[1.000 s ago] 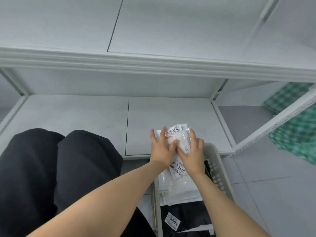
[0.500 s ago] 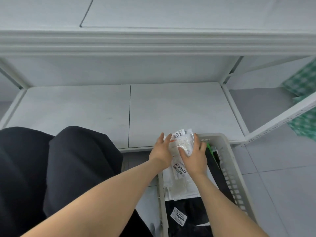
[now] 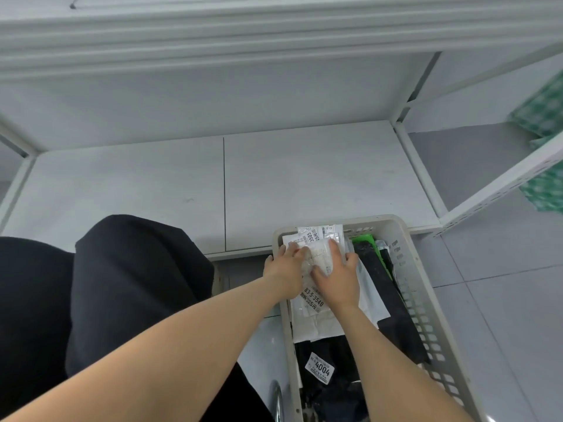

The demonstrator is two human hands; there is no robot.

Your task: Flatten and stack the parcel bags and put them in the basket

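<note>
A stack of white and clear parcel bags (image 3: 316,303) with printed labels lies inside the cream slotted basket (image 3: 426,300) on the floor. My left hand (image 3: 285,271) rests on the stack's left side by the basket's left wall, fingers stretched out flat. My right hand (image 3: 336,277) presses flat on the top of the stack beside it. Under the stack lie black parcel bags (image 3: 393,306), one with a white "4004" label (image 3: 320,367). A green strip (image 3: 365,240) shows at the basket's far end.
A low white shelf board (image 3: 213,190) spreads just beyond the basket, with an upper shelf edge (image 3: 213,35) overhead. My black-clothed knees (image 3: 106,284) fill the left. A perforated white upright (image 3: 502,190) and green checked cloth (image 3: 545,190) stand right, over grey floor tiles.
Both hands carried the stack of bags from the shelf edge down into the basket and now press on it there. The view tilted down, showing more of the basket.
</note>
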